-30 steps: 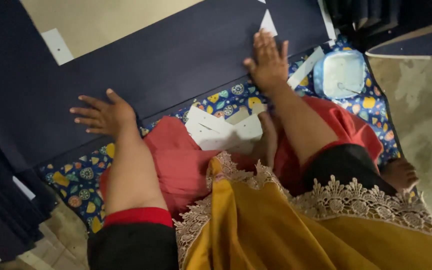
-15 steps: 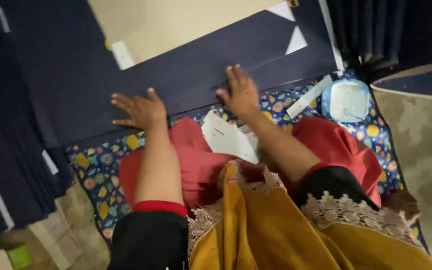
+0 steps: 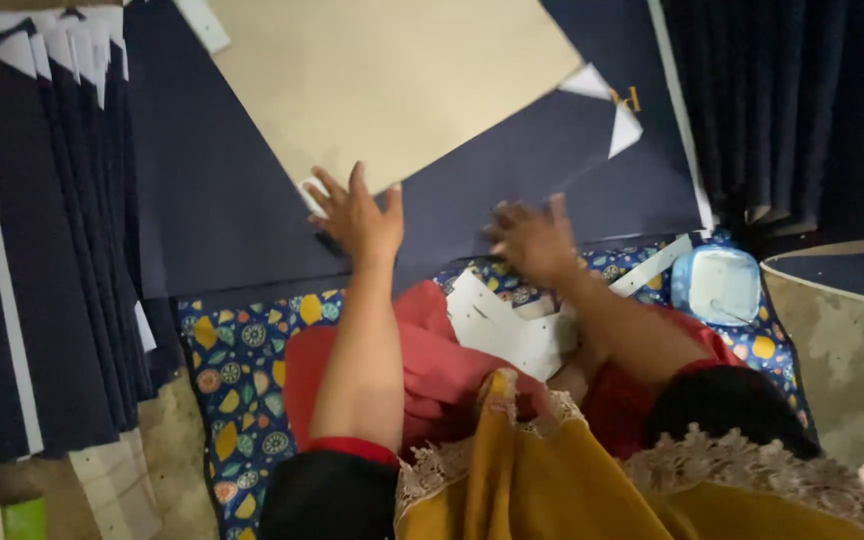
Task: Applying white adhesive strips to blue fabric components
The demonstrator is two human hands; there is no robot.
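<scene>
A large dark navy sheet (image 3: pixel 512 190) lies flat in front of me, with a tan cardboard panel (image 3: pixel 382 80) on top of it. My left hand (image 3: pixel 357 215) rests fingers spread on the navy sheet, at the tan panel's lower edge. My right hand (image 3: pixel 532 240) is blurred and presses palm down on the navy sheet near its front edge. Neither hand grips anything. White paper pieces (image 3: pixel 507 320) lie on my lap over red cloth.
Stacks of navy sheets with white corners (image 3: pixel 42 200) stand at the left, and more navy sheets (image 3: pixel 782 110) at the right. A pale blue round container (image 3: pixel 717 282) sits on the patterned blue mat (image 3: pixel 237 370). Bare floor (image 3: pixel 852 380) shows at right.
Both hands have slid left along the navy sheet and closer together. The view has shifted, so the tan panel and the left stack show more fully.
</scene>
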